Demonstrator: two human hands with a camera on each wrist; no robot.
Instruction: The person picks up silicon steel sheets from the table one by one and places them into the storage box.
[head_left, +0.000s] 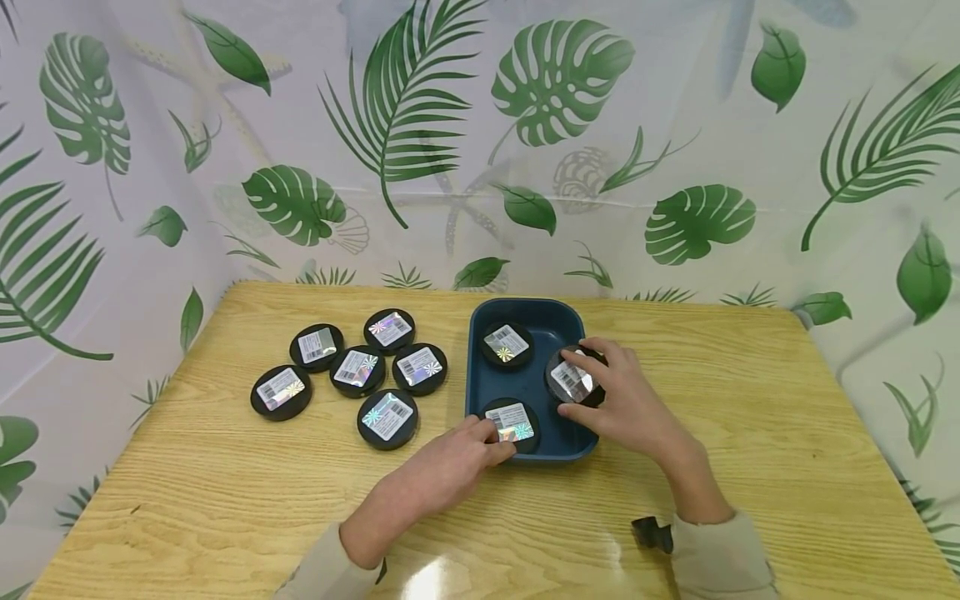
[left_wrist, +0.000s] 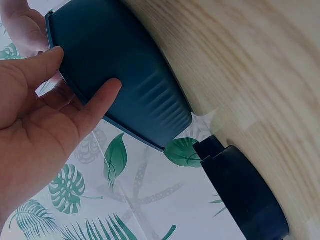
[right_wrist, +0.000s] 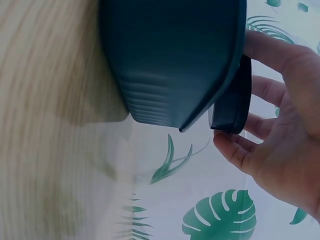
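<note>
My left hand [head_left: 468, 458] grips the front left corner of the dark blue tray [head_left: 525, 302], its thumb over the rim and other fingers reaching inside. Those fingertips lie against a black disc [head_left: 513, 423] with a shiny silver label. A second labelled black disc [head_left: 506, 343] lies at the tray's back left. My right hand [head_left: 626, 400] holds another black disc [head_left: 568, 382] by its edge, above the tray's right side. In the right wrist view that disc [right_wrist: 234, 100] is level with the rim or just over it. Its far fingers are partly hidden behind the disc.
Several black discs [head_left: 358, 370] with silver labels lie left of the tray on the wooden table [head_left: 750, 433]. One disc [head_left: 387, 419] is close to my left forearm. Behind the table hangs a leaf-patterned cloth [head_left: 450, 150]. A small black device [head_left: 652, 534] is by my right sleeve.
</note>
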